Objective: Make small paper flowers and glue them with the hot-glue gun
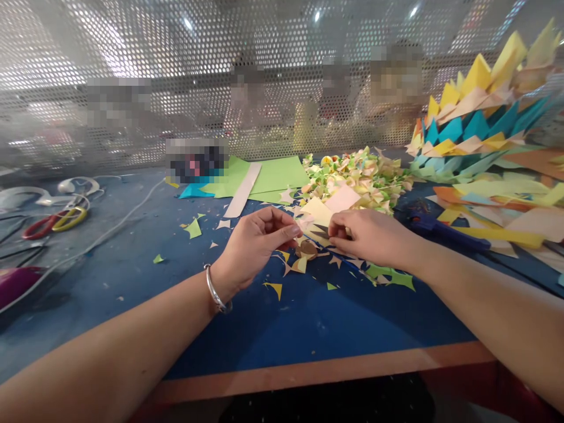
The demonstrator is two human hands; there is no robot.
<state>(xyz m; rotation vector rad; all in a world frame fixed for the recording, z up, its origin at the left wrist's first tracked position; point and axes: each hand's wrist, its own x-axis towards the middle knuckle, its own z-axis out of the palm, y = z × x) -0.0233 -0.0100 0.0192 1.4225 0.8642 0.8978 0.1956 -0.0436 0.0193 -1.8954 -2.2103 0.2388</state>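
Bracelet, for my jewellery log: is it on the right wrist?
No, the bracelet circles the wrist of the left hand.

white cable (89,249) beside a purple object (18,284); perforated screen (176,111) behind.

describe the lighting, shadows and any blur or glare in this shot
Head view: bright spots of glare along the top of the perforated mesh; head view: a soft shadow on the blue table, on the near side of the right hand; head view: hazy background behind the mesh, partly pixelated.
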